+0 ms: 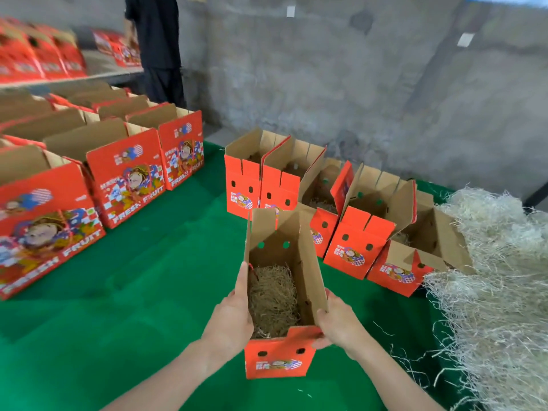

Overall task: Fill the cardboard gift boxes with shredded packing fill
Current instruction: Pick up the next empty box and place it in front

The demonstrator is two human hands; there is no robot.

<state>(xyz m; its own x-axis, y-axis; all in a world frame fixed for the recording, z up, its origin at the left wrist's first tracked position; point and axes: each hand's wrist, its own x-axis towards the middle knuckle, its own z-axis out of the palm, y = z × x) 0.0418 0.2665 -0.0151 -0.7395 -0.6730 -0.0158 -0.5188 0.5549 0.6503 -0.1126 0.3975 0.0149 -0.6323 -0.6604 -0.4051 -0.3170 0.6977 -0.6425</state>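
Box (275, 363): glossy red print, matt kraft cardboard inside; fill (271, 298) rough, strawlike.

I see soft, even light, with only weak shadows on the green tabletop (142, 292). The stacked boxes (38, 54) at far left look blurred, and straight lines bend near the edges.
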